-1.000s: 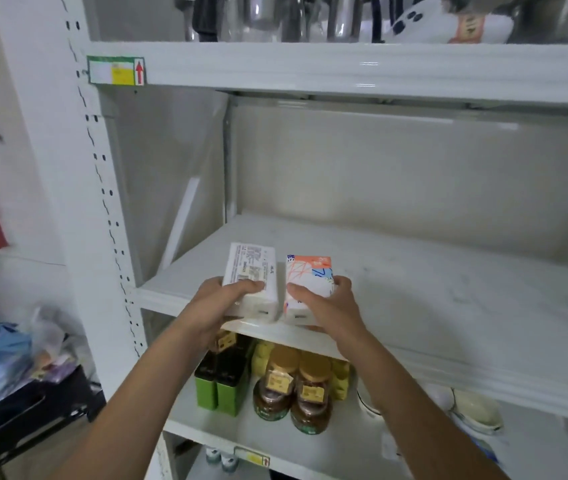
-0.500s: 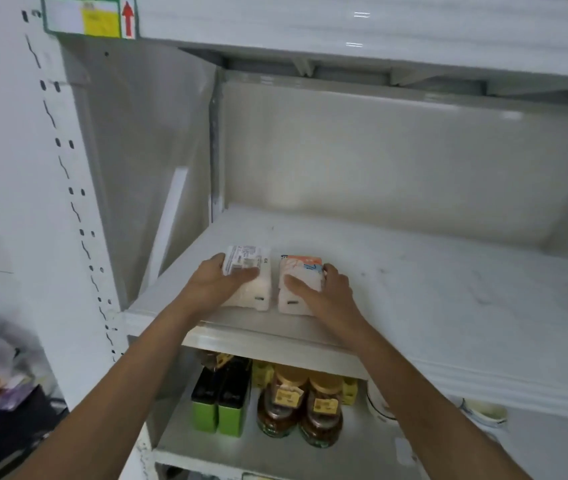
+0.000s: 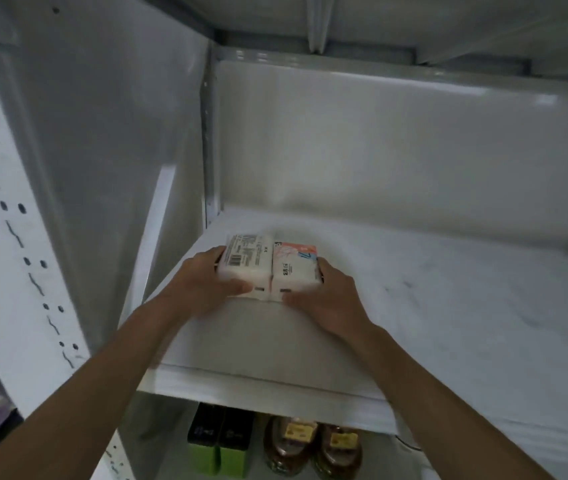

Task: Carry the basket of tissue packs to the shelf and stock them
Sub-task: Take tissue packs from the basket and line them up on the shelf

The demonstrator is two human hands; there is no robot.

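Two tissue packs lie side by side on the white shelf [image 3: 448, 306], near its left wall. The left tissue pack [image 3: 247, 261] is white with a barcode label on top; my left hand [image 3: 202, 285] grips its left side and front. Touching it on the right, the right tissue pack [image 3: 294, 268] has an orange and blue print, and my right hand [image 3: 331, 299] grips its right side and front. Both packs rest on the shelf surface. The basket is out of view.
The shelf's back wall [image 3: 396, 150] and left wall [image 3: 119, 150] close in the corner. The perforated upright [image 3: 15, 237] stands at the left. On the shelf below are green and black boxes [image 3: 220, 441] and amber bottles [image 3: 310, 448].
Both hands have pushed the two packs further back along the shelf toward the left rear corner. My head has moved closer and lower into the shelf.
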